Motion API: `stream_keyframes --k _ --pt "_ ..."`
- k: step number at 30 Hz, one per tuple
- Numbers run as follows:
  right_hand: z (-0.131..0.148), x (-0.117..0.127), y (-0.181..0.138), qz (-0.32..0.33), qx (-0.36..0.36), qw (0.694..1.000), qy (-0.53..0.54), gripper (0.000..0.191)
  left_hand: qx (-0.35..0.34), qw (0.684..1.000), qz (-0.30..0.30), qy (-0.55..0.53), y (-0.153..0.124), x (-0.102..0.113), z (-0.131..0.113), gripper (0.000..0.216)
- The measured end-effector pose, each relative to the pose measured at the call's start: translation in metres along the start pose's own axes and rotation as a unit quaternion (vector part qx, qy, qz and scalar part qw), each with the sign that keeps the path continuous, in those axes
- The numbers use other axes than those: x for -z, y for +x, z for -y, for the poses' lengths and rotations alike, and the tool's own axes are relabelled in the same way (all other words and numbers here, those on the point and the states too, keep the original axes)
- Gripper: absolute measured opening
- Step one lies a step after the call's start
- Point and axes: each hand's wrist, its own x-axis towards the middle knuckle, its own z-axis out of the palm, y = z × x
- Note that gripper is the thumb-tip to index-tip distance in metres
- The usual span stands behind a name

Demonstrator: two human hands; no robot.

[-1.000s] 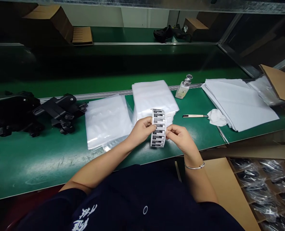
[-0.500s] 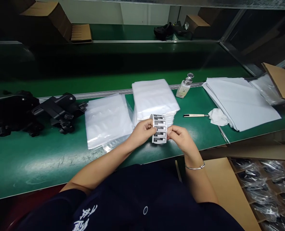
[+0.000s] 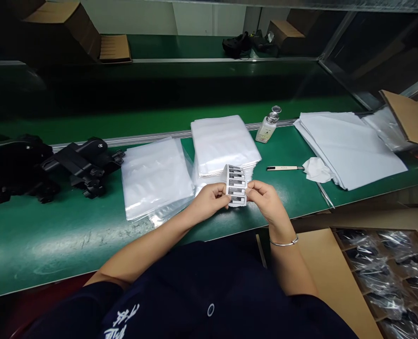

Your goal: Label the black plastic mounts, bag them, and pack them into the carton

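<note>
Between my hands is a curled strip of black-and-white printed labels [image 3: 236, 183], held over the green bench near its front edge. My left hand [image 3: 212, 200] pinches its left side, thumb on the printed face. At the right edge, my right hand [image 3: 264, 197] grips the strip between thumb and fingers; a bracelet is on that wrist. Just behind the labels lies a thick stack of clear plastic bags [image 3: 225, 143]. A flatter pile of clear bags [image 3: 156, 179] rests to the left of it.
Black devices [image 3: 85, 165] sit at the left. A pump bottle [image 3: 268, 125], a craft knife [image 3: 284, 168], crumpled tissue [image 3: 317, 169], tweezers [image 3: 325, 194] and white sheets [image 3: 350, 146] lie rightward. A divided carton [image 3: 381, 273] with wrapped items stands below right.
The label strip has bent and its upper part now curls more upright. My left hand has shifted slightly down along it; my right hand keeps hold of the right edge.
</note>
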Motion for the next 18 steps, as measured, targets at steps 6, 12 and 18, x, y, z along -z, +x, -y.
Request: stream_keyframes --k 6,12,18 --pt "-0.003 0.032 0.012 -0.08 -0.005 0.993 0.083 0.032 0.012 0.981 0.167 0.102 -0.011 -0.039 0.013 0.015" --pt "-0.032 0.102 0.039 -0.137 -0.078 0.986 -0.05 0.05 0.039 0.95 0.227 0.212 -0.009 -0.051 0.029 0.022" --pt "-0.066 0.159 0.087 -0.175 -0.056 0.962 -0.203 0.062 -0.049 0.959 0.128 0.247 0.018 -0.02 -0.01 0.018"
